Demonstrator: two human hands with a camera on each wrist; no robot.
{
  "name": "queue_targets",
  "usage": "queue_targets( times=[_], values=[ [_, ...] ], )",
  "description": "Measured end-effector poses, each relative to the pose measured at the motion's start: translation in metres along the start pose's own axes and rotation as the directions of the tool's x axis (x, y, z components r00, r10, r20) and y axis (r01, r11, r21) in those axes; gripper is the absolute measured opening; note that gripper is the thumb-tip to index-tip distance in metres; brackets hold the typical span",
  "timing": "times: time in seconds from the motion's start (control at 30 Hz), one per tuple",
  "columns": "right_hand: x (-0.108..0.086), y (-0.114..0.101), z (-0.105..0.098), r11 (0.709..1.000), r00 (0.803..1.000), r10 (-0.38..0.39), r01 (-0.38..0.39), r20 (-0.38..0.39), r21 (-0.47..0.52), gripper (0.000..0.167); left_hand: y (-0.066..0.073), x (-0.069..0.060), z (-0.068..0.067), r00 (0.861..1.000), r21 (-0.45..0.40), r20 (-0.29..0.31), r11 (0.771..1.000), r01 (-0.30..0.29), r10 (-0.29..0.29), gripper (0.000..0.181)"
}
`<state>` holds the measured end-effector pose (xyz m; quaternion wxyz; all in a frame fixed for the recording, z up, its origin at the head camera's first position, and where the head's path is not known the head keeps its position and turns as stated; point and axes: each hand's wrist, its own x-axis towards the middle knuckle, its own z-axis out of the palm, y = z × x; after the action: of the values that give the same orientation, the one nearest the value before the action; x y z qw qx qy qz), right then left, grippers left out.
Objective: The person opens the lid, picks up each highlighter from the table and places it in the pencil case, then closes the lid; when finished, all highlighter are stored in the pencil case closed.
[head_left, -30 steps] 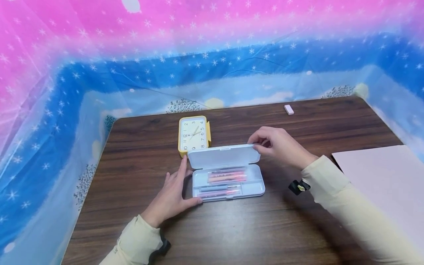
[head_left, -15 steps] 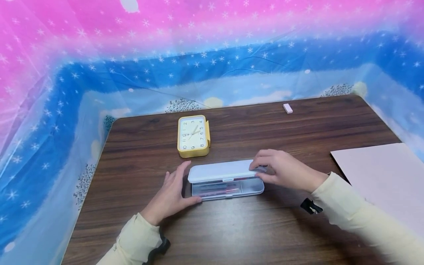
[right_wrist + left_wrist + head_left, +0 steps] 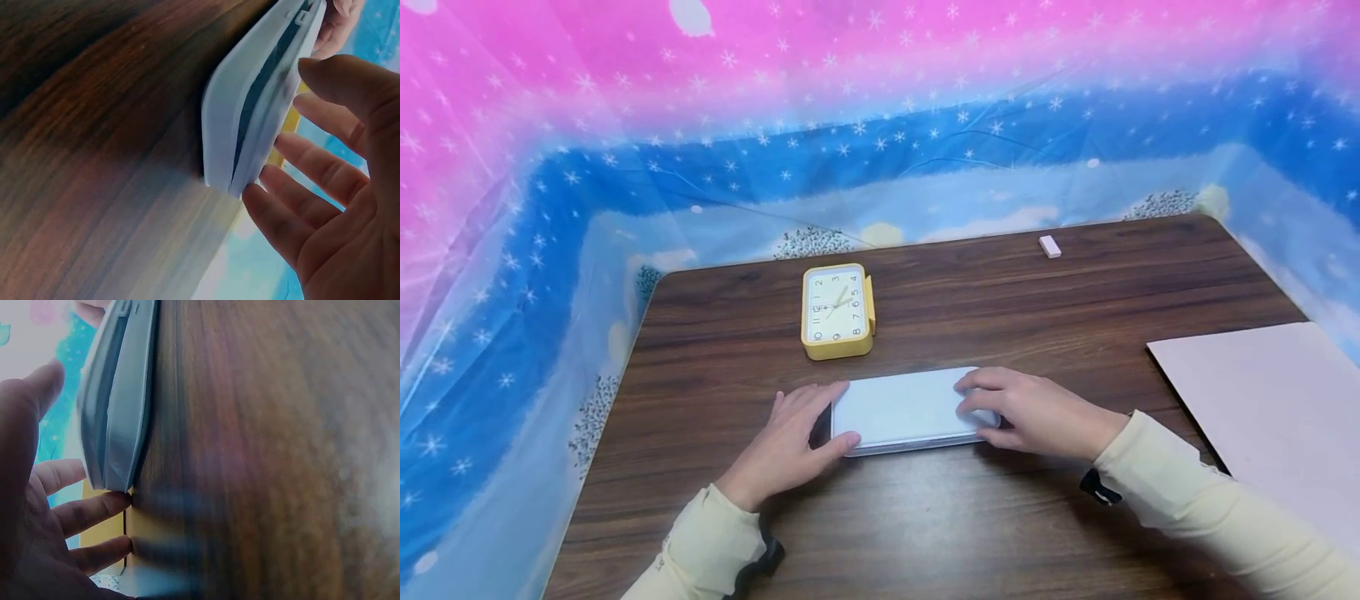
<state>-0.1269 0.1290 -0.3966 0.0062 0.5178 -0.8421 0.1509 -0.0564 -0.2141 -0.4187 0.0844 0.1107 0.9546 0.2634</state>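
Observation:
A white pencil case (image 3: pixel 902 408) lies on the brown table with its lid down. Narrow gaps show between lid and base in the left wrist view, where the case (image 3: pixel 128 419) is seen end-on, and in the right wrist view of the case (image 3: pixel 228 125). At its left end is my left hand (image 3: pixel 790 442), thumb and fingers spread about the corners, fingertips touching the end. My right hand (image 3: pixel 1037 408) rests fingertips on the lid's right part, fingers slightly bent. The pens inside are hidden by the lid.
Behind the case stands a yellow clock (image 3: pixel 837 308). A small pale eraser-like block (image 3: pixel 1049 247) lies near the table's (image 3: pixel 925 533) far edge. At the right is a large pale pink flat sheet or board (image 3: pixel 1262 400). A patterned cloth (image 3: pixel 880 150) surrounds the table.
The pencil case's lid swung from upright down onto the base, covering the pens. My right hand came down with it and now touches the top. My left hand stayed at the left end.

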Motion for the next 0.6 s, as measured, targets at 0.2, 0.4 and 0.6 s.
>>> queue_targets(
  times=[0.2, 0.4, 0.6],
  values=[
    [0.0015, -0.0006, 0.0033, 1.000, 1.000, 0.004, -0.004, -0.005, -0.015, 0.025, -0.0003, 0.0003, 0.0013, 1.000, 0.007, 0.001, 1.000, 0.012, -0.012, 0.076],
    [0.0039, -0.0018, 0.0032, 0.999, 1.000, -0.008, 0.008, 0.009, -0.049, 0.027, 0.0014, -0.0011, 0.0041, 0.998, 0.137, -0.032, 0.989, -0.050, 0.055, 0.072],
    [0.0040, -0.0018, 0.0015, 0.996, 0.999, -0.032, 0.033, 0.014, -0.078, 0.032, 0.0086, -0.0031, 0.0041, 0.973, 0.286, -0.025, 0.934, -0.214, 0.231, 0.055]
  ],
)
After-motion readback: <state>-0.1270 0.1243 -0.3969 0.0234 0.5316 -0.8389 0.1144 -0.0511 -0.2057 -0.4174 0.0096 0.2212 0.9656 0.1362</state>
